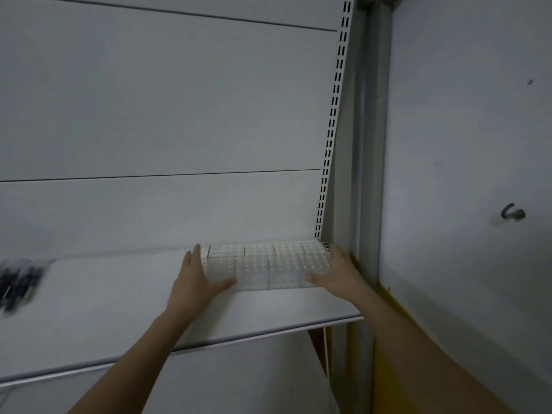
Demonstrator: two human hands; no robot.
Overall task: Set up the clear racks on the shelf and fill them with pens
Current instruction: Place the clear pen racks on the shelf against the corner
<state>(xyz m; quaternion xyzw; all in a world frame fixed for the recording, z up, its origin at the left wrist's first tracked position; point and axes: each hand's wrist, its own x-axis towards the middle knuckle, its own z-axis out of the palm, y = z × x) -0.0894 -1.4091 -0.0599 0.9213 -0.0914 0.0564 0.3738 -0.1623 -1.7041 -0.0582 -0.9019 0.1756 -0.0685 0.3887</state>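
I see one clear rack (263, 265) lying on the white shelf (119, 297), set in the shelf's far right corner against the back panel (164, 115). The rack is a transparent block divided into two rows of square compartments, with a dotted pattern visible through its walls. Its right end sits just below the slotted upright (334, 115) of the shelving.

I read the left hand (195, 283) as placed flat against the rack's left end. Its fingers are straight and point toward the back panel, lying along the end wall; the thumb extends to the right and touches the rack's front face at the bottom edge. The fingers are extended, not curled.

I read the right hand (337, 271) as set against the rack's right end. Its thumb lies on the front face near the lower right compartment. The remaining fingers pass behind the rack's end, and I cannot tell how far they curl there.

The rack sits between the two thumbs, touching both hands.

Well to the left of the left fingers, near the frame edge, a dark blurred bundle (19, 280) lies on the shelf; I cannot tell what it is.

To the right of the right hand, past the upright, stands a grey wall (463, 144) carrying a small metal hook (512, 212).
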